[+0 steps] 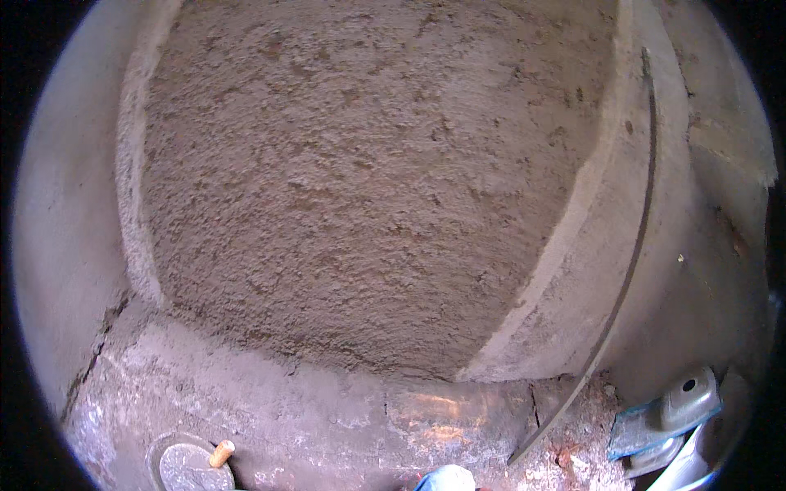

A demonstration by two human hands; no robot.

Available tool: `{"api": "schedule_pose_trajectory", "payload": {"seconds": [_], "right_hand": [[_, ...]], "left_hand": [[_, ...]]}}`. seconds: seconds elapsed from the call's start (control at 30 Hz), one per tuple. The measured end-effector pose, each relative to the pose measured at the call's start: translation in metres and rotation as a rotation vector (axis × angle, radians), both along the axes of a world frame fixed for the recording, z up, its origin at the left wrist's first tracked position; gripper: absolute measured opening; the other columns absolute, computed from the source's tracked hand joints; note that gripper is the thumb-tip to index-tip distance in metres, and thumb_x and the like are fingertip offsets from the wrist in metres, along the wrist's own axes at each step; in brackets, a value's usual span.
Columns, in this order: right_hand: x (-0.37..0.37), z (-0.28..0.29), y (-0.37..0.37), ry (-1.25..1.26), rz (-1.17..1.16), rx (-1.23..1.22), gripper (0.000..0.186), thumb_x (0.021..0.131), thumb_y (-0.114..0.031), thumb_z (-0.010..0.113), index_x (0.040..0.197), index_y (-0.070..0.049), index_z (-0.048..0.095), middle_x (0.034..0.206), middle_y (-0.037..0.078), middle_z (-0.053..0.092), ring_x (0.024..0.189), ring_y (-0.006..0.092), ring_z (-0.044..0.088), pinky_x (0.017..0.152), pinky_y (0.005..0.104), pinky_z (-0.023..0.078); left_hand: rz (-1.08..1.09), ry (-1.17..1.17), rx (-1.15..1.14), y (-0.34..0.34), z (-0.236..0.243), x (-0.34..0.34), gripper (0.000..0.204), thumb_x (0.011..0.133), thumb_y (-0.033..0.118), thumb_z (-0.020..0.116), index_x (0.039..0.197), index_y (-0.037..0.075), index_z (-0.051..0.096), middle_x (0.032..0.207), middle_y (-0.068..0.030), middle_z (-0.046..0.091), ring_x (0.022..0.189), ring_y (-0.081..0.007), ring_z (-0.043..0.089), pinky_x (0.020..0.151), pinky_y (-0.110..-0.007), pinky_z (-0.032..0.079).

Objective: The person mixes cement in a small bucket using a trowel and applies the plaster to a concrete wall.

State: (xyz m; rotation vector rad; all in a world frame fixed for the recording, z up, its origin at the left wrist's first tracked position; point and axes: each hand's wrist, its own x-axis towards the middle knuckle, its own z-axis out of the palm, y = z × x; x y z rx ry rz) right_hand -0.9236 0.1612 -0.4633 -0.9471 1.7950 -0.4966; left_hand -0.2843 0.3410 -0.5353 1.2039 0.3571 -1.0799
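Note:
Neither of my hands shows in the head view. Ahead stands a wall panel of rough, grey-brown mortar (pixel 368 180), coarse and pitted over most of its face. A smoother pale band (pixel 135 180) borders it at the left, and a second pale band (pixel 565 225) borders it at the right. At the lower left sits a round pan (pixel 155 462) with grey material inside. A light wooden handle (pixel 221 453) sticks up over its edge; the rest of that tool cannot be made out. A rounded blue and white thing (pixel 449 479) is cut off by the lower edge.
A long thin strip (pixel 649 180) leans against the right-hand wall, its foot on the floor. Metal sink basins (pixel 690 401) with blue film lie at the lower right. Dusty floor (pixel 327 425) runs along the wall's foot, with a damp-looking patch (pixel 442 417).

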Motion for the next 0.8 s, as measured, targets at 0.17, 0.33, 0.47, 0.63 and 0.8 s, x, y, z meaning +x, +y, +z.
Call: {"api": "schedule_pose_trajectory", "payload": {"seconds": [0.17,0.33,0.47,0.63,0.8], "right_hand": [[-0.015,0.015,0.022,0.072,0.014,0.078,0.029,0.084,-0.029,0.053,0.102,-0.007,0.059,0.087,0.016,0.064,0.080,0.0285,0.062,0.071,0.0417,0.051],[-0.040,0.076,0.053,0.208,0.073,0.212,0.027,0.083,-0.029,0.053,0.099,-0.008,0.060,0.085,0.015,0.064,0.078,0.0283,0.062,0.070,0.0411,0.050],[-0.067,0.163,0.036,0.500,0.437,0.169,0.027,0.083,-0.029,0.052,0.097,-0.009,0.062,0.084,0.014,0.064,0.077,0.0282,0.062,0.069,0.0407,0.050],[0.116,0.321,-0.074,0.484,0.761,0.027,0.057,0.089,-0.050,0.048,0.128,-0.008,0.048,0.109,0.021,0.061,0.105,0.0313,0.058,0.091,0.0390,0.044],[0.274,0.444,-0.120,0.102,0.849,-0.206,0.060,0.090,-0.049,0.049,0.131,-0.005,0.045,0.134,0.017,0.045,0.120,0.0308,0.048,0.100,0.0386,0.039]], "left_hand": [[-0.104,-0.007,0.011,-0.030,0.019,-0.008,0.025,0.088,0.027,0.048,0.108,0.012,0.047,0.108,-0.0053,0.042,0.097,-0.0204,0.049,0.071,-0.036,0.048],[-0.191,0.028,0.073,-0.040,0.060,-0.014,0.035,0.088,0.028,0.049,0.120,0.014,0.043,0.119,-0.0052,0.037,0.104,-0.0229,0.047,0.076,-0.038,0.050],[-0.226,0.069,0.103,-0.032,0.093,-0.035,0.045,0.087,0.028,0.050,0.129,0.015,0.039,0.129,-0.0051,0.032,0.109,-0.0249,0.046,0.079,-0.040,0.051],[-0.077,0.106,0.117,0.006,0.125,-0.081,0.036,0.079,0.016,0.051,0.113,0.012,0.041,0.109,-0.0066,0.040,0.087,-0.0235,0.048,0.067,-0.037,0.051],[-0.204,0.115,0.112,-0.017,0.314,-0.142,0.040,0.075,0.004,0.054,0.111,0.007,0.038,0.078,-0.0077,0.053,0.076,-0.0218,0.055,0.057,-0.046,0.051]]}}
